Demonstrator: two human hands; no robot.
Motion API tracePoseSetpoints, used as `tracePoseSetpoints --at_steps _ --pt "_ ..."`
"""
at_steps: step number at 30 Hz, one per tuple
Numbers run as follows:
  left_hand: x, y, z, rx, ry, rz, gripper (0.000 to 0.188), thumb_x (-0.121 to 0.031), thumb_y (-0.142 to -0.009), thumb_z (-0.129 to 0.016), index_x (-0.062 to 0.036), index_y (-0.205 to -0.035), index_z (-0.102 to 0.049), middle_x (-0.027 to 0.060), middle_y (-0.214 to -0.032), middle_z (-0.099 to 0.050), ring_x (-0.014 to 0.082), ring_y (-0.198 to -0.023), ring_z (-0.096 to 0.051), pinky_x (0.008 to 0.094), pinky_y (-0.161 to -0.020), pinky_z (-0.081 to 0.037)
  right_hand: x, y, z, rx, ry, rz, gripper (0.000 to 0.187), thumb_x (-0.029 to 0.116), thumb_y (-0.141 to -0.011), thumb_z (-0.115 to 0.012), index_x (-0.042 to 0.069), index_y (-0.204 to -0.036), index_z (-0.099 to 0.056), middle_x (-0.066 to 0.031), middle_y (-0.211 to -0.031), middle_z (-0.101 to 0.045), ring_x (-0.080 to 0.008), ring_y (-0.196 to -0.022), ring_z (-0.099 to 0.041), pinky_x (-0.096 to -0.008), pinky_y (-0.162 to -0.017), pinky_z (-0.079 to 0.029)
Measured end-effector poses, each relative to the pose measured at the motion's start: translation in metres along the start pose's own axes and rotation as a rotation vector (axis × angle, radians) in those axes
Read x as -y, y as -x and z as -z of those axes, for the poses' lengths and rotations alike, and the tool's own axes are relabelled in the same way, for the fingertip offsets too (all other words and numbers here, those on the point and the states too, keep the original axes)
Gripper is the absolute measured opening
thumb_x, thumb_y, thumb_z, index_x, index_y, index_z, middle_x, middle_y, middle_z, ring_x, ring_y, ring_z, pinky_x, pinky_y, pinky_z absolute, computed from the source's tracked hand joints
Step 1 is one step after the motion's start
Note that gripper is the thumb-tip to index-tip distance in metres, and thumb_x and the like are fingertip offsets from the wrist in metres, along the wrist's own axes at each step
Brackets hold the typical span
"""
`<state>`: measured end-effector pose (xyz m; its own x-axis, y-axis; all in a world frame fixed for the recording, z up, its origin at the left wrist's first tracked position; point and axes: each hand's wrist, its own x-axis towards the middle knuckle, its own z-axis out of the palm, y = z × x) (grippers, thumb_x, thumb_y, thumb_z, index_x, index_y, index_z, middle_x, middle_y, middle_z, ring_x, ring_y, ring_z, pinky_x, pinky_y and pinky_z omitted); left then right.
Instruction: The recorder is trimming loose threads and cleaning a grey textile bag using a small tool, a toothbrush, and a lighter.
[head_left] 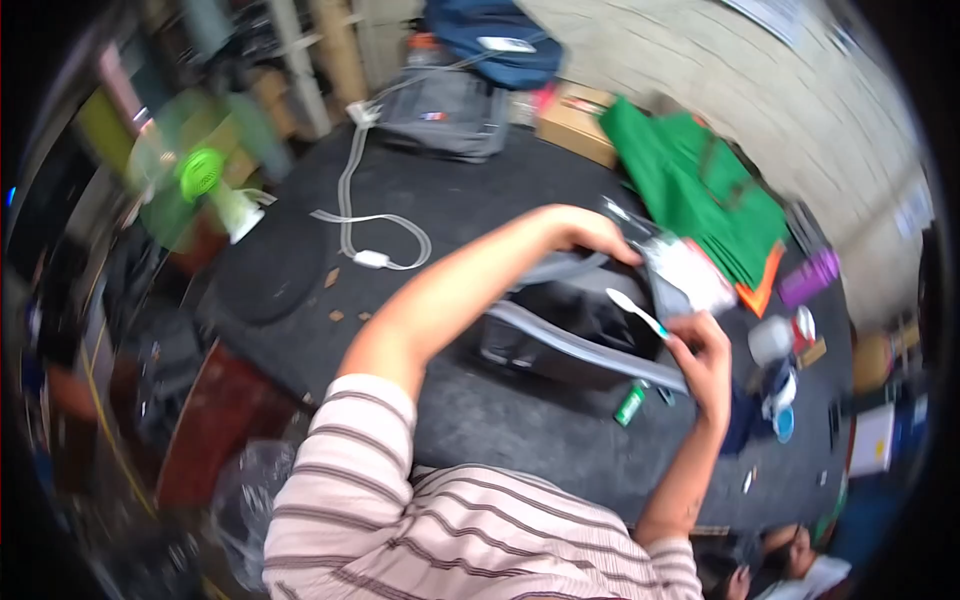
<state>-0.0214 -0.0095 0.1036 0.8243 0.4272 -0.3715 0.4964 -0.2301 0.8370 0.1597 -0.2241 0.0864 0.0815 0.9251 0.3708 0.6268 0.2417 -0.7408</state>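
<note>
The right hand (703,355) pinched a slim, hard toothbrush (640,313), white with a teal part, between thumb and fingers, holding it above the near right side of the open bag (515,342). The bag was soft, black and boxy, its mouth edged with a smooth grey band. The left hand (598,235) curled at the bag's far rim, beside a shiny clear-and-white plastic packet (695,278); whether it gripped anything, I could not tell.

The table (450,430) was matt black with a curved edge. On it lay a glossy green cylinder (630,403) near the bag, a limp, creased green cloth (690,185), a ridged purple bottle (810,278), a stiff cardboard box (577,125) and a thin white cable (347,195) bent into a loop.

Counted: one toothbrush, one open bag, one green cylinder, one purple bottle, two fabric backpacks (445,115) at the back, and three flat brown scraps (336,316) on the left.
</note>
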Motion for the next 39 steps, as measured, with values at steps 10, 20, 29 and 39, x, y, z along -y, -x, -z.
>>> tracePoseSetpoints --at_steps 10,20,29,39 --pt "0.021 -0.012 0.001 0.092 0.255 0.026 0.06 -0.046 -0.081 -0.07 -0.0062 -0.124 -0.058 0.0067 -0.125 -0.059 0.0209 -0.112 -0.055 0.038 -0.096 -0.042 0.018 -0.025 0.004 0.066 0.362 0.232 0.025 -0.012 -0.066 -0.065 -0.003 -0.089 -0.066 -0.011 -0.089 -0.042 -0.0233 -0.084 -0.049 -0.0287 -0.075 -0.041" --pt "0.05 -0.03 0.002 0.286 0.485 0.01 0.061 -0.044 -0.084 -0.067 -0.0102 -0.132 -0.052 -0.0021 -0.144 -0.041 0.0152 -0.129 -0.04 0.0339 -0.105 -0.032 -0.03 -0.032 0.004 0.216 0.201 0.14 0.01 -0.014 -0.075 -0.06 -0.007 -0.083 -0.06 -0.0038 -0.08 -0.043 -0.0109 -0.067 -0.046 -0.0199 -0.057 -0.036" --pt "0.058 -0.034 0.002 0.307 0.471 -0.059 0.068 -0.048 -0.08 -0.071 -0.0098 -0.133 -0.051 0.0019 -0.145 -0.039 0.0193 -0.132 -0.033 0.0363 -0.105 -0.031 -0.005 -0.028 0.006 0.255 0.085 -0.178 0.012 -0.015 -0.073 -0.059 -0.008 -0.082 -0.061 -0.0022 -0.081 -0.044 -0.0091 -0.069 -0.049 -0.0197 -0.061 -0.038" --pt "0.049 -0.027 -0.001 0.257 0.416 -0.004 0.07 -0.047 -0.081 -0.07 -0.0082 -0.135 -0.048 0.0008 -0.145 -0.04 0.0195 -0.133 -0.031 0.0371 -0.106 -0.029 -0.027 -0.032 0.02 0.32 0.152 -0.017 0.017 -0.017 -0.071 -0.058 -0.008 -0.085 -0.062 -0.0044 -0.082 -0.045 -0.0101 -0.072 -0.051 -0.0195 -0.064 -0.039"
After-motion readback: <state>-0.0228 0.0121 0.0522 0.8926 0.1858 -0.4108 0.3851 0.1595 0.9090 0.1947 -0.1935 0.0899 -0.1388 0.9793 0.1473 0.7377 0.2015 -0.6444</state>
